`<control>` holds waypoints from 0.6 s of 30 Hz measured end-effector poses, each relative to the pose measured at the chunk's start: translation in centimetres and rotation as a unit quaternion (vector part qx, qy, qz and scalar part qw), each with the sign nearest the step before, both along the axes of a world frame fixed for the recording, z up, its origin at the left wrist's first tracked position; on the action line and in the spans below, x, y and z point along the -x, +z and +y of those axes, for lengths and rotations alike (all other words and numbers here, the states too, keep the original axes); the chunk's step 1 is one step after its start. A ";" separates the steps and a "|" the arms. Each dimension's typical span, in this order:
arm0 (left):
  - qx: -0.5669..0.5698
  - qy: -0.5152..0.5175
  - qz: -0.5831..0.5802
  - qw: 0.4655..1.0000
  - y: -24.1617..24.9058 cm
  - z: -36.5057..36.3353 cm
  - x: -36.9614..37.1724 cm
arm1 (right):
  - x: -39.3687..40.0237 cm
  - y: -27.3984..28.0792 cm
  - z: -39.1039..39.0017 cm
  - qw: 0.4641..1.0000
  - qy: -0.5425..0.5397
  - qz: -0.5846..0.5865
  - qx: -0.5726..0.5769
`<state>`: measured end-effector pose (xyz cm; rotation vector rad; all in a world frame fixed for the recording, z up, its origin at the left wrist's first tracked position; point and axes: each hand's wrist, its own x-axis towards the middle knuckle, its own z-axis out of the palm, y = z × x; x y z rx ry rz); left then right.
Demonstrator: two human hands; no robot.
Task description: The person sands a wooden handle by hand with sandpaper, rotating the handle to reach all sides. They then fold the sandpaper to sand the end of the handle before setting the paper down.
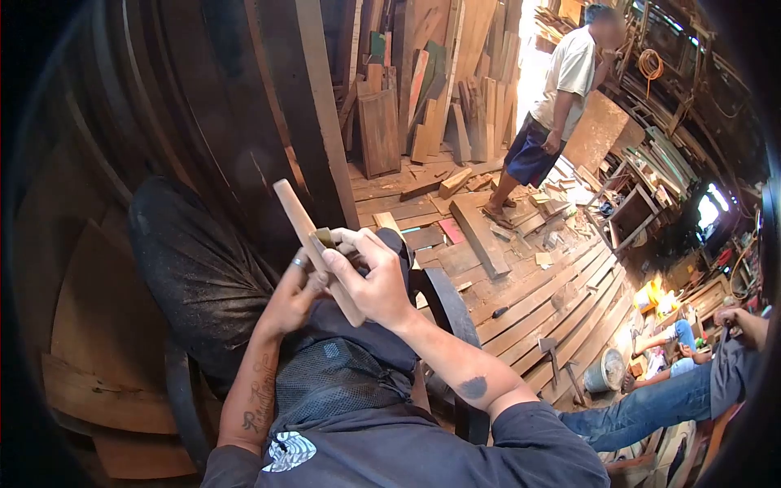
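Note:
A slim, smooth wooden strip (296, 211) slants across my lap, its rounded end pointing up and away from me. My left hand (294, 299), with a ring on one finger, grips the strip from below near its middle. Above it, my right hand (374, 281) is closed with the thumb along the strip. Between the right fingers and the wood shows a small folded brown piece (324, 237), which looks like sandpaper, pressed on the strip's side. The right fingertips are partly hidden behind it.
Boards (381, 130) lean against the back wall. A person (561, 89) stands near a thick plank (480, 236) on the slatted floor. Another person's jeans-clad leg (651, 407) reaches in at right, near a bucket (604, 371) and a hammer-like tool (550, 350). A dark curved chair arm (451, 305) is beside me.

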<state>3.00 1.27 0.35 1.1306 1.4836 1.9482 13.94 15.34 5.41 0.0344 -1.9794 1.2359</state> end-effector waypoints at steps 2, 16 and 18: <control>-0.017 0.014 -0.050 0.999 -0.3 -0.8 2.0 | -0.8 -1.2 -0.5 0.999 0.013 -0.030 0.012; -0.027 -0.042 0.049 0.998 0.1 0.1 0.8 | 0.3 0.0 -0.1 0.989 0.046 -0.053 0.129; -0.015 -0.002 -0.006 1.000 1.1 -0.8 1.6 | 0.1 -1.6 0.0 0.989 0.058 -0.075 0.111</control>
